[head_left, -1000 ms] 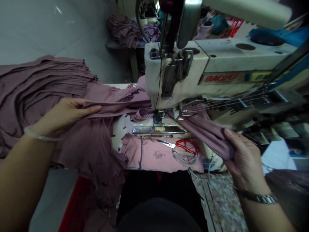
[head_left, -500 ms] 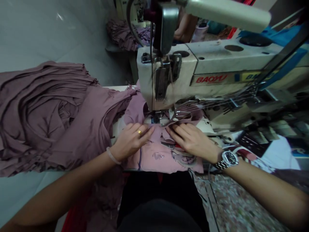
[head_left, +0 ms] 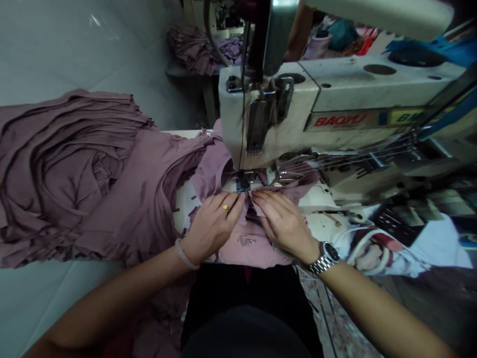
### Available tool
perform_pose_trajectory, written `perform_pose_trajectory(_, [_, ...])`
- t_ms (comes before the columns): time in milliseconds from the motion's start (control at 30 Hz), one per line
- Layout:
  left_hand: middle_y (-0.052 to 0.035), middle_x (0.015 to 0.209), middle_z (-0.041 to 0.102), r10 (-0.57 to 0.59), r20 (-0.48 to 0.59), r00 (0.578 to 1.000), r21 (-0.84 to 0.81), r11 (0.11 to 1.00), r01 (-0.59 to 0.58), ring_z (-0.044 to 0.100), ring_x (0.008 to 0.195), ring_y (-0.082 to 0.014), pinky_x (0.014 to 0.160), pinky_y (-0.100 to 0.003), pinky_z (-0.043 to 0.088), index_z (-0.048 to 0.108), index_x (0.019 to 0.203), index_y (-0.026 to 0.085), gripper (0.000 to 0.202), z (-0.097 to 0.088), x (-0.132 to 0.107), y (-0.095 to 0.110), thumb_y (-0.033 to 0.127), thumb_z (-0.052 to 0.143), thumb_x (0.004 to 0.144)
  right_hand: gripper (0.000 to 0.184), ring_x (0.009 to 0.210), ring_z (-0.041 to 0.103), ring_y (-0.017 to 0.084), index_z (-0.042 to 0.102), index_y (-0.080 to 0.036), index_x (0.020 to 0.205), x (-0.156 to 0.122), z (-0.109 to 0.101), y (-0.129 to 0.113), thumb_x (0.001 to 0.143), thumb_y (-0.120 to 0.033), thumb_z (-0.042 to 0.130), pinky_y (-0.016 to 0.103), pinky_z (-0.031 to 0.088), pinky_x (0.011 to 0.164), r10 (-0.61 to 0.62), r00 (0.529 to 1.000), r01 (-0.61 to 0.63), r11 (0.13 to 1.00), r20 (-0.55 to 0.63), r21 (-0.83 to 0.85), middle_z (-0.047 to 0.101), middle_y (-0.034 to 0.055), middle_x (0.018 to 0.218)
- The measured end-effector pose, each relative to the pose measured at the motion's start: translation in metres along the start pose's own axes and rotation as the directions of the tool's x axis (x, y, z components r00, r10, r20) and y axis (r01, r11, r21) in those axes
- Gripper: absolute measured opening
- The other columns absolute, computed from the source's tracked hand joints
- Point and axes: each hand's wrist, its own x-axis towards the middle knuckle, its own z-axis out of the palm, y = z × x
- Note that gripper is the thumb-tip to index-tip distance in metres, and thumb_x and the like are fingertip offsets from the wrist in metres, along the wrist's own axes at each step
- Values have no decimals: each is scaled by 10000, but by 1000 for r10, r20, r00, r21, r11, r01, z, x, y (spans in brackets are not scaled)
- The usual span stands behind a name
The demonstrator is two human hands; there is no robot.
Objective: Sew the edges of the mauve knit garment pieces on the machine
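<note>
Mauve fabric (head_left: 211, 171) lies around the presser foot (head_left: 244, 185) of a white sewing machine (head_left: 278, 144). My left hand (head_left: 218, 221), with a gold ring and a pale wristband, is closed on the fabric's near edge just left of the foot. On the right side of the foot, my right hand (head_left: 281, 221) pinches the same fabric, its fingers pressed together. A metal watch (head_left: 325, 257) sits on that wrist. Both sets of fingertips are close to the foot and partly hide the cloth. Several threads (head_left: 357, 154) run to the needles from the right.
A large heap of mauve cut pieces (head_left: 70, 164) spreads over the table at the left, some reaching the machine. A pink cloth (head_left: 253, 246) covers the near machine bed. White cloth and tubing (head_left: 376, 251) lie at the right. Another fabric pile (head_left: 192, 49) stands behind.
My right hand has moved left, closer to my left hand and the foot. My left hand has shifted slightly right. The camera view has turned a little, moving the machine rightward.
</note>
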Motion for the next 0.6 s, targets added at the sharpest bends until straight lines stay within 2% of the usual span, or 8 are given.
perform_pose_trajectory(100, [-132, 1281, 583, -29, 22, 999, 3, 1000, 29, 539, 1104, -275, 863, -406, 472, 529, 1338, 151, 406, 1, -1, 2, 192, 469, 938, 364, 1189, 554, 229, 539, -91, 1251, -3, 5, -6, 894, -94, 469, 421, 476, 1016, 107, 993, -101, 989, -52, 111, 618, 151, 1248])
perform_pose_trajectory(300, [-147, 1330, 562, -38, 0, 999, -13, 999, 38, 535, 1157, -263, 916, -400, 451, 532, 1323, 101, 390, 6, 0, 4, 167, 448, 948, 389, 1273, 503, 259, 564, -84, 1256, -6, 8, -12, 889, -94, 437, 454, 471, 1020, -15, 1000, 15, 1000, -2, -5, 582, 173, 1311])
perform_pose_trajectory(433, [-140, 1328, 569, -55, -10, 998, -26, 998, 55, 535, 1158, -259, 929, -394, 443, 543, 1301, 95, 373, 6, 1, 6, 170, 443, 950, 334, 1244, 513, 287, 611, -59, 1175, -3, 8, -13, 894, -80, 432, 458, 482, 984, -76, 997, 78, 990, 19, -117, 588, 192, 1294])
perform_pose_trajectory(600, [-130, 1345, 558, -56, 9, 998, -56, 997, 57, 532, 1161, -249, 926, -385, 442, 507, 1344, 100, 417, 5, 0, 4, 165, 462, 935, 317, 1208, 523, 288, 623, -54, 1149, 1, 3, -16, 909, -85, 419, 451, 484, 950, -80, 995, 88, 984, 57, -157, 606, 198, 1256])
